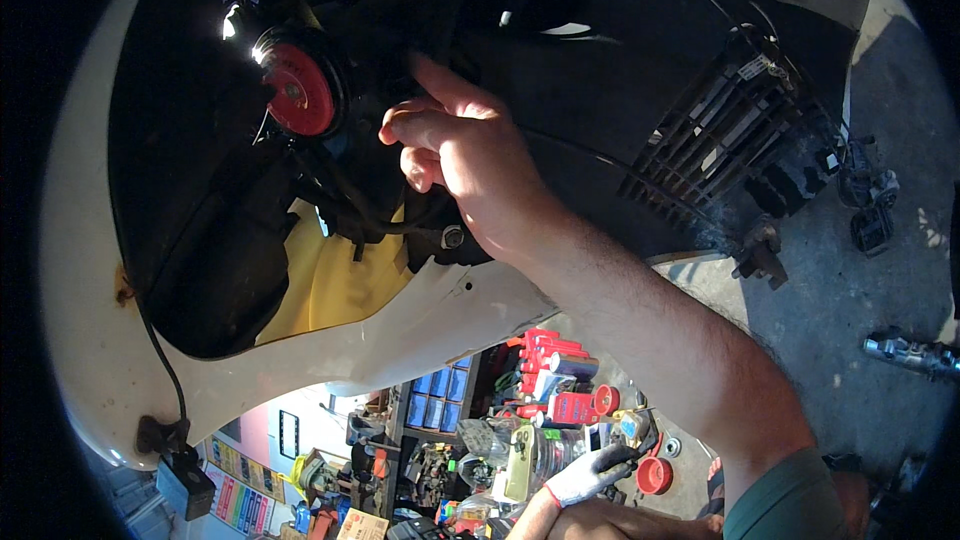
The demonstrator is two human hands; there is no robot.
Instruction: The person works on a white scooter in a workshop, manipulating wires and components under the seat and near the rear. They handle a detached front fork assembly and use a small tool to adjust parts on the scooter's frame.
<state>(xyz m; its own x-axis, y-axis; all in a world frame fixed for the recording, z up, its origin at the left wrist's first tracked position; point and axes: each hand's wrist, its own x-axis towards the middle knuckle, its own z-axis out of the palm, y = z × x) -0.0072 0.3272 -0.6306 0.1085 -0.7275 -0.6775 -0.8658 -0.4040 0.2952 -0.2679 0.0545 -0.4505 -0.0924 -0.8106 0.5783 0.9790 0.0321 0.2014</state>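
My right hand [455, 135] is bare and reaches into the dark opening of a pale vehicle body panel [400, 325]. One digit stretches up into shadow, where its tip blurs; the other fingers curl loosely, apart, with nothing visible in them. Just left of it sits a round red horn-like disc [300, 90] with a dark rim. Below the hand, a bolt head or round metal fitting [452, 237] shows beside dark hoses. A yellow panel [345, 275] lies behind the opening. My left hand does not show.
A black slatted grille [715, 130] lies on the concrete floor at right, with a cable running toward it. A metal tool [910, 355] lies farther right. Below, another person's white-gloved hand [590, 475] is near red bowls [655, 475], bottles and blue bins [440, 395].
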